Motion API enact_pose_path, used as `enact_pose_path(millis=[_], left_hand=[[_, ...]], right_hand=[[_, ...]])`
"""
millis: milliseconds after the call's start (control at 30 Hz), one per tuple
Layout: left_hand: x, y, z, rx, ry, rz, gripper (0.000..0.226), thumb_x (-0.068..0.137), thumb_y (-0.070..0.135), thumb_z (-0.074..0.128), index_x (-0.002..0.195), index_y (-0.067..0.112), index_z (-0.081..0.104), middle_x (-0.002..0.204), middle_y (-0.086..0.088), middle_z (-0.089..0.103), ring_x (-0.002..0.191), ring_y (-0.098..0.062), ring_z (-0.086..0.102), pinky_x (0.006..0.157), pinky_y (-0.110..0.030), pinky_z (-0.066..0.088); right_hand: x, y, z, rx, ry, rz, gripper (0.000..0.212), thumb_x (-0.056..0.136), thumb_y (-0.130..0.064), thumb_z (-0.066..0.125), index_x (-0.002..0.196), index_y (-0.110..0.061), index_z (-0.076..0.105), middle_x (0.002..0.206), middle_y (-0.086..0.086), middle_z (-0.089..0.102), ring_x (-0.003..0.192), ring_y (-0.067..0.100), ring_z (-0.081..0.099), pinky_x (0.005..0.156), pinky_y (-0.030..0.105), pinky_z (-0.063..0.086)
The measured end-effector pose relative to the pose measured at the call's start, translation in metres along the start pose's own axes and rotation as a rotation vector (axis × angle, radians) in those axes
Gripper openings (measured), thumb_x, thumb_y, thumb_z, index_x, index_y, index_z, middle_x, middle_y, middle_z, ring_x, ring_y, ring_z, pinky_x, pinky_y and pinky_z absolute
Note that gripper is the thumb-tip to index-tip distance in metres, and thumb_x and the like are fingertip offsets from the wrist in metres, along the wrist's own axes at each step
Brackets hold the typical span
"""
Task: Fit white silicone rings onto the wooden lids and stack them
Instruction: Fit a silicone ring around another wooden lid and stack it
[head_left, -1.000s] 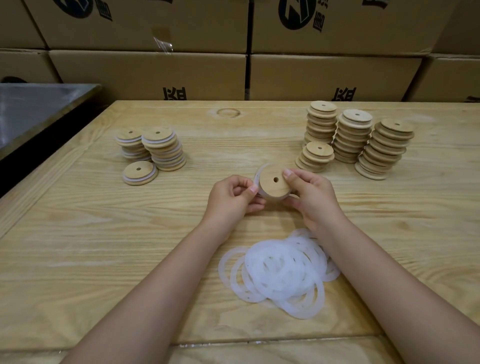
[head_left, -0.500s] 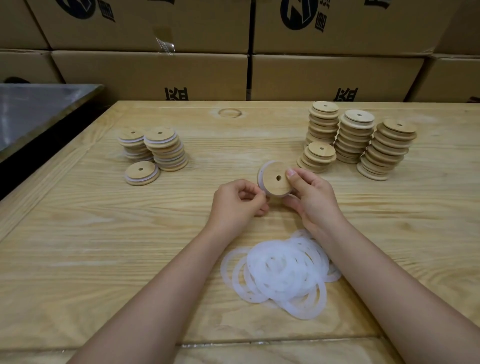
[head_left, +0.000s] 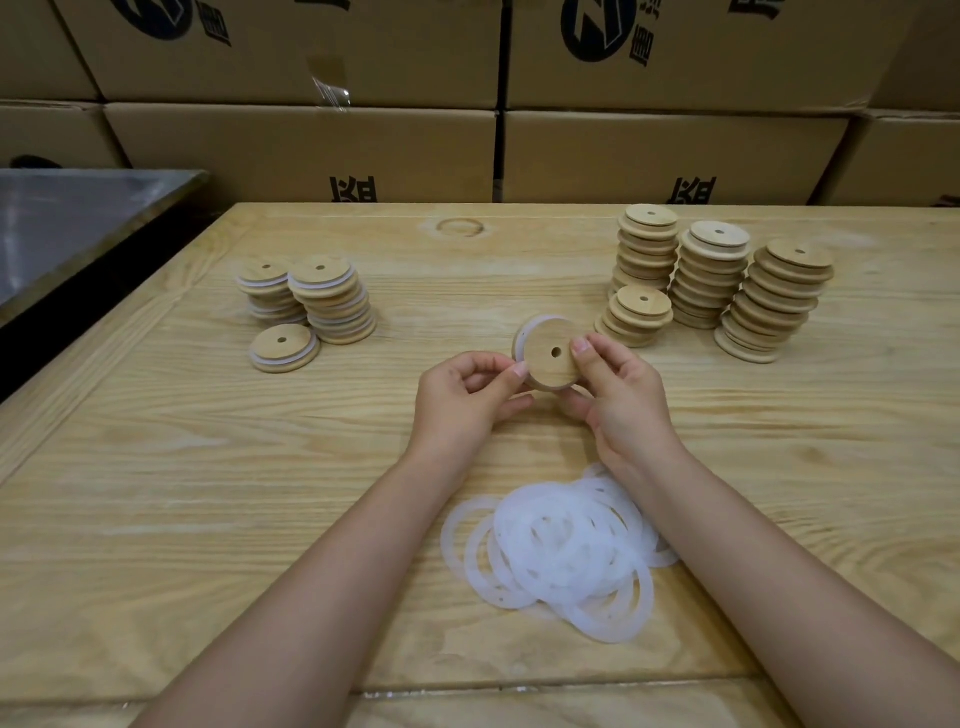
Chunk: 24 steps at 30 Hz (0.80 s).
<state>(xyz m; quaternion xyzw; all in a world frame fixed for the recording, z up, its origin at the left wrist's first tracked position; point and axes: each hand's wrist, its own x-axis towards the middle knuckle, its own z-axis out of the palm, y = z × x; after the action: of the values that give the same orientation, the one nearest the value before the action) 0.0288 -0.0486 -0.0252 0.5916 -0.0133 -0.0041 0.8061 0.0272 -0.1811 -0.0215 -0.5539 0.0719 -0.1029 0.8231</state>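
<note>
one wooden lid (head_left: 550, 358) is held tilted above the middle of the table (head_left: 208, 467). its left edge is pinched by the left hand (head_left: 462, 400) and its right side is gripped by the right hand (head_left: 618, 395). a white silicone ring (head_left: 519, 332) is seen at its rim. loose rings (head_left: 561, 545) are piled on the table between the forearms. ringed lids (head_left: 311, 301) are stacked far left, bare lids (head_left: 717, 280) far right.

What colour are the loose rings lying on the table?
The rings are translucent white; the head view shows it.
</note>
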Motion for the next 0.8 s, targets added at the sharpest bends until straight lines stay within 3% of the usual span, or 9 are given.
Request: enact_pose_path(millis=[200, 367, 567, 800], left_hand=[[-0.0025, 0.0009, 0.0032, 0.057, -0.034, 0.080, 0.012, 0.086, -0.001, 0.063, 0.076, 0.006, 0.062, 0.072, -0.004, 0.068, 0.074, -0.013, 0.068, 0.071, -0.027, 0.058], [-0.0065, -0.0004, 0.0059, 0.154, 0.023, 0.221, 0.015, 0.084, -0.001, 0.065, 0.075, 0.011, 0.060, 0.067, 0.006, 0.066, 0.075, -0.016, 0.066, 0.084, -0.040, 0.056], [-0.0027, 0.0005, 0.0026, -0.050, 0.043, 0.100, 0.007, 0.086, 0.003, 0.064, 0.082, 0.007, 0.061, 0.074, -0.008, 0.071, 0.076, -0.020, 0.071, 0.074, -0.032, 0.059], [0.0031, 0.0011, -0.0035, -0.115, 0.063, 0.065, 0.007, 0.083, 0.004, 0.067, 0.084, 0.011, 0.065, 0.074, 0.001, 0.073, 0.076, -0.009, 0.070, 0.069, -0.028, 0.059]], right_hand=[[-0.0005, 0.0006, -0.0003, -0.007, -0.014, -0.049, 0.008, 0.094, -0.012, 0.054, 0.098, -0.013, 0.061, 0.081, -0.004, 0.069, 0.079, 0.008, 0.065, 0.069, 0.024, 0.056], [-0.0031, 0.0006, 0.0008, 0.001, -0.040, -0.100, 0.008, 0.094, -0.010, 0.054, 0.094, -0.014, 0.061, 0.073, -0.011, 0.071, 0.073, 0.001, 0.067, 0.066, 0.022, 0.056], [-0.0027, 0.0010, -0.0002, -0.009, -0.085, -0.092, 0.008, 0.092, -0.009, 0.056, 0.097, -0.013, 0.060, 0.082, -0.005, 0.070, 0.079, 0.005, 0.067, 0.073, 0.025, 0.058], [-0.0024, 0.0069, -0.0006, -0.205, -0.128, -0.185, 0.013, 0.091, -0.008, 0.059, 0.093, -0.020, 0.062, 0.083, -0.007, 0.070, 0.081, 0.005, 0.066, 0.068, 0.021, 0.054]])
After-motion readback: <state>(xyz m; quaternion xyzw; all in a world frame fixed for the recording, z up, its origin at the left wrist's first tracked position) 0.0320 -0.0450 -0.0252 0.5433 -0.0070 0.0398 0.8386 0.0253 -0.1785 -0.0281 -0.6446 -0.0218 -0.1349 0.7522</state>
